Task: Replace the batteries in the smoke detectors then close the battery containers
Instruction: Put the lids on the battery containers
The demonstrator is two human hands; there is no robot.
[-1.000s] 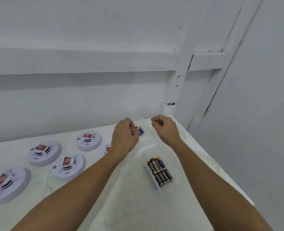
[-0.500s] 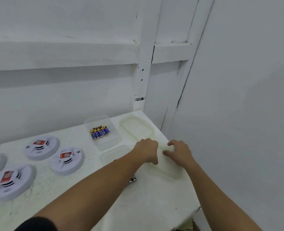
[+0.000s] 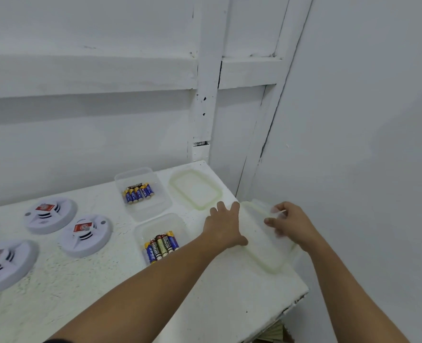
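Lid going on first, is it?

Yes. It is lying on the bench just right of the nearer box, which is sitting uncovered with batteries inside.

What are the hands doing?

The left hand is resting on the lid's edge closest to that box, fingers straight and slightly spread, pressing down. The right hand is working at the edge farthest from the box, its fingers curling round the rim. That hand is blurring, so I cannot tell how tightly it is pinching.

How should this be going?

I am thinking level and slow: raising both edges together, carrying the lid left over the box, lining up the corners, then pressing round the rim. Tilting is risking a knock to the box.

And afterwards?

The second box, behind the nearer box, is waiting for the second lid. The smoke alarms are sitting to the box's left.
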